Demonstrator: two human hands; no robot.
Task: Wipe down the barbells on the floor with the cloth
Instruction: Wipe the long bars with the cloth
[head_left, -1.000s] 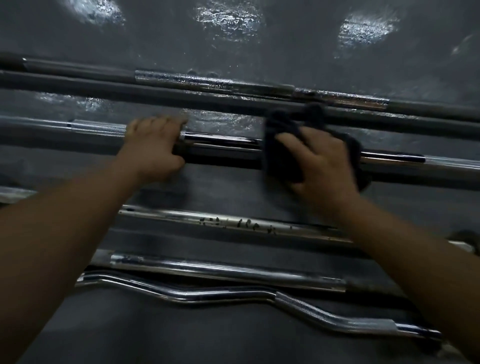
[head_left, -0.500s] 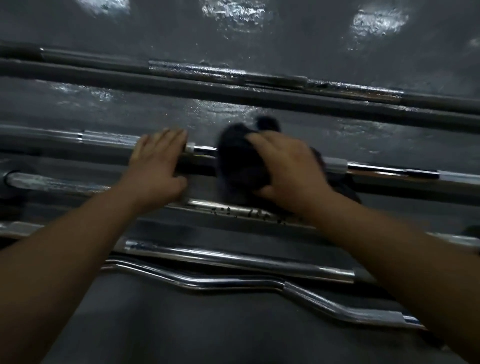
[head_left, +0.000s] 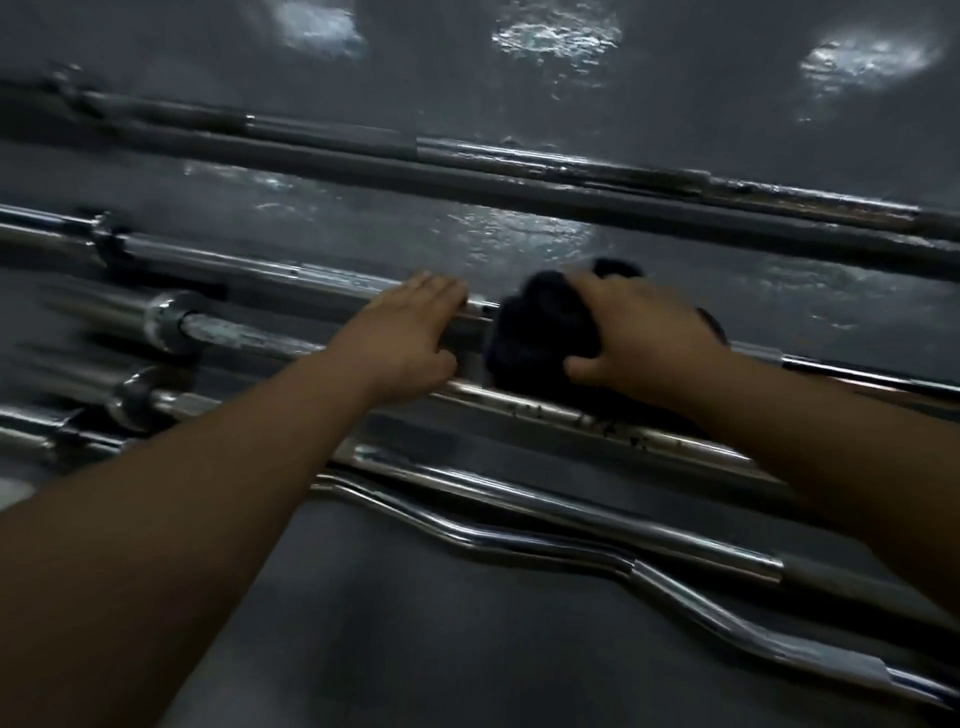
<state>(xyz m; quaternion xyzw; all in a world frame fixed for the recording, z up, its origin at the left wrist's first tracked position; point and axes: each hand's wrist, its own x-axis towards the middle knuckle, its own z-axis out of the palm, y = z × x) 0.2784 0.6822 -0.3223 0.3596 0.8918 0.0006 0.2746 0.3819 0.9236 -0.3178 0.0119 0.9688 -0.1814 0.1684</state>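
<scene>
**Right grip (head_left: 644, 332) on cloth (head_left: 540, 332), barbell (head_left: 270, 270) liable to roll**

Curled over it, that grip pressed the dark, bunched cloth onto the barbell, which lay mid-row on the floor (head_left: 467, 649). Left grip (head_left: 410, 332) lay flat-fingered on the same shaft just beside, holding nothing. I judged a hard push could roll it and nip fingers against the spotted neighbouring bar (head_left: 597, 421). Its chrome looked dull and streaked.
</scene>
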